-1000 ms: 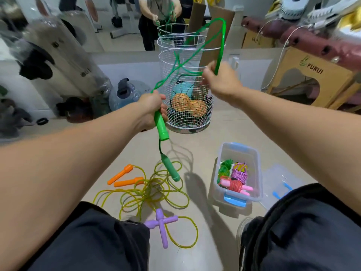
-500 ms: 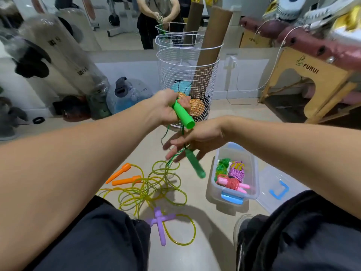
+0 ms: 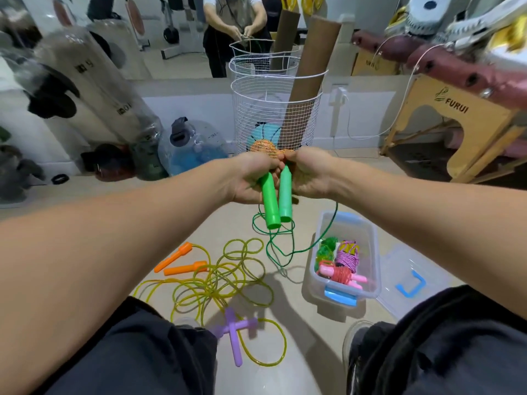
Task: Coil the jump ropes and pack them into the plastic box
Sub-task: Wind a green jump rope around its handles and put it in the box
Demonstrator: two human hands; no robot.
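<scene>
At frame centre, your hands [image 3: 281, 178] grip both green handles [image 3: 276, 199] together; coiled ropes [image 3: 340, 260] fill the box [image 3: 373, 252], yellow rope [image 3: 216, 277] remains on the floor.

One legible brand: "FURUI", in dark capitals beside a small leaf emblem, on the wooden end panel [image 3: 467, 118] of a padded bench, up and to the right of the right hand [image 3: 310, 173]. The cardboard box [image 3: 373, 64] further back carries small print, too blurred to read. The markings on the clear bag [image 3: 97, 89], up-left of the left hand [image 3: 251, 178], are also illegible.
</scene>
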